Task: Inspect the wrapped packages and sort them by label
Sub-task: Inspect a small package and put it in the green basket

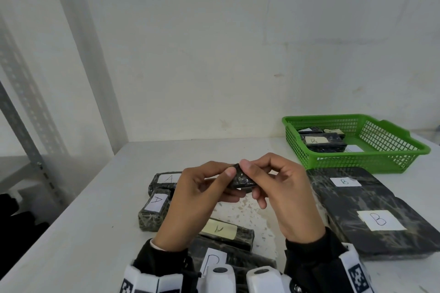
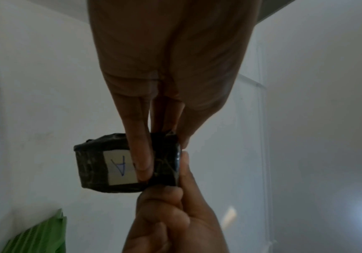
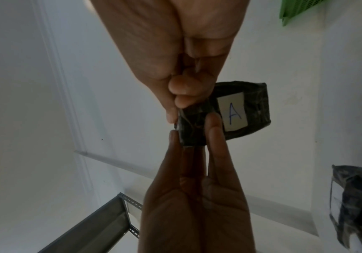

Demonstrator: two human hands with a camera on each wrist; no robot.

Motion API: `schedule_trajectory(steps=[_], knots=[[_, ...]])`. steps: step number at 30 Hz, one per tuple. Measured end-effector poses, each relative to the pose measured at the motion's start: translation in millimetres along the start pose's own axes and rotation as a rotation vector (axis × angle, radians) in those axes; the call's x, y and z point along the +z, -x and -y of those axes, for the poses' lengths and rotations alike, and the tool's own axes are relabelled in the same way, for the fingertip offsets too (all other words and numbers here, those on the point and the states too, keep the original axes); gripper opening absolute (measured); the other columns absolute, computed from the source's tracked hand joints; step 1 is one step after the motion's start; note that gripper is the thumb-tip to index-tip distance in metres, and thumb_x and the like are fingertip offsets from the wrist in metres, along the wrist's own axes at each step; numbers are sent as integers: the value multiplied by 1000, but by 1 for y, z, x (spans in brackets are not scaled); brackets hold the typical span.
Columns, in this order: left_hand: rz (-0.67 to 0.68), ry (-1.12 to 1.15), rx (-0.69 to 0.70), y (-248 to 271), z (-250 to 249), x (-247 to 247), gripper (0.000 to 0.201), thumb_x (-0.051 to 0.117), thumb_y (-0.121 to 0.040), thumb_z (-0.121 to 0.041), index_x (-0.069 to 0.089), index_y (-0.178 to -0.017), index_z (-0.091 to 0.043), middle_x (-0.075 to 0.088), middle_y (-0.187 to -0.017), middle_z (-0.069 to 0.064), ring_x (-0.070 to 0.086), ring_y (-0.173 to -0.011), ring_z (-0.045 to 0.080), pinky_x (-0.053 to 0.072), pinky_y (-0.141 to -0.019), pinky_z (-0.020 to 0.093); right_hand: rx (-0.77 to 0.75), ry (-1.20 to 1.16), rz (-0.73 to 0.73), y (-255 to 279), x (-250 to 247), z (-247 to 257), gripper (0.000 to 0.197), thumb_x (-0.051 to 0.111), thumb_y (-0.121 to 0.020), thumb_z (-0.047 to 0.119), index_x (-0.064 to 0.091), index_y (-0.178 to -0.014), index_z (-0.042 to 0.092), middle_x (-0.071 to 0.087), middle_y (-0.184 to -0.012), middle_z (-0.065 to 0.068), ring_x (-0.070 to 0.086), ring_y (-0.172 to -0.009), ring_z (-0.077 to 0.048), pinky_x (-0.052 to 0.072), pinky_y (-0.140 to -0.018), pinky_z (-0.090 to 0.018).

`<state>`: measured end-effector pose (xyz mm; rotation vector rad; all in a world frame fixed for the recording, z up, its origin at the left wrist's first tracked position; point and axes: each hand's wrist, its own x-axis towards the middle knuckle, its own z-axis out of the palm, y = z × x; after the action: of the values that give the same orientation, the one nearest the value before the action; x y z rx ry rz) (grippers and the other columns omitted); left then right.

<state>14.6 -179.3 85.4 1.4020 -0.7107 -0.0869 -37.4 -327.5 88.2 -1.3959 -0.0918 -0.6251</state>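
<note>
Both the left hand [image 1: 202, 188] and right hand [image 1: 281, 185] pinch one small black-wrapped package [image 1: 240, 178] labelled A in mid-air, so a loosened fingertip grip could drop it among the B packages.

Both hands raised at centre, wrists w/ dark sleeves: left hand [image 1: 202, 188] thumb on top, fingers [image 2: 139, 154] curled beneath, pinching small package [image 1: 240, 178]; right hand [image 1: 283, 185] pinching its opposite end, thumb & forefinger.
</note>
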Motion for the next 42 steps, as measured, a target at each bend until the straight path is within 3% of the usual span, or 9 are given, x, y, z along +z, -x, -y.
schedule_trajectory(steps=[6,11,16,21,25,30,35,37,42], knots=[[-33,-24,-41,-2,7,-2,25,57,-95,-17,75,-103,-3,78,-92,12,76,-79,29,61,-72,32,71,8,29,2,3,-5,24,75,-76,23,69,-79,0,61,-63,-2,54,-46,-16,45,-42,-23],[-7,1,-64,3,3,-1,34,58,-87,-30,76,-101,-4,78,-93,11,76,-81,31,61,-73,33,34,8,-5,5,3,-7,14,73,-82,10,69,-78,-3,61,-59,-4,51,-42,-17,41,-39,-22],[-58,-4,-74,2,7,-3,19,59,-95,-12,76,-99,-4,78,-90,13,75,-77,33,61,-71,33,68,32,47,6,2,-4,19,73,-83,19,68,-80,0,61,-62,-1,55,-46,-18,45,-43,-23],[-35,4,-72,5,5,-2,23,72,-86,-27,78,-98,-7,78,-89,13,75,-80,31,61,-75,35,45,39,49,8,1,-5,8,70,-87,7,70,-85,-1,65,-65,-5,57,-48,-19,46,-44,-23],[-50,23,-69,7,1,0,27,71,-82,-26,76,-97,-5,78,-88,13,75,-76,29,60,-70,30,30,41,34,10,1,-3,8,71,-86,9,73,-83,2,64,-65,-8,56,-48,-18,45,-43,-23],[-205,198,-72,8,1,2,26,68,-89,-22,72,-98,2,67,-77,17,60,-56,15,48,-55,20,121,58,75,8,0,7,28,69,-79,33,77,-99,14,73,-92,-2,63,-65,-9,48,-52,-21],[-299,389,-136,11,-6,-5,27,47,-100,-20,64,-97,0,63,-72,5,51,-51,11,46,-51,18,184,263,101,11,-15,-4,33,69,-90,16,69,-116,36,59,-120,6,64,-93,-7,49,-68,-13],[-327,439,-161,12,-9,-5,27,45,-103,-21,63,-98,-1,63,-74,6,51,-51,11,46,-50,17,184,288,102,13,-16,-8,36,69,-90,15,67,-117,39,61,-121,8,63,-100,-11,48,-71,-11],[-341,588,-231,16,-11,0,23,40,-105,-15,60,-111,-5,63,-83,9,55,-50,10,46,-46,16,164,61,42,17,-13,-7,35,66,-91,7,66,-121,26,73,-110,0,70,-101,-13,55,-81,-21]])
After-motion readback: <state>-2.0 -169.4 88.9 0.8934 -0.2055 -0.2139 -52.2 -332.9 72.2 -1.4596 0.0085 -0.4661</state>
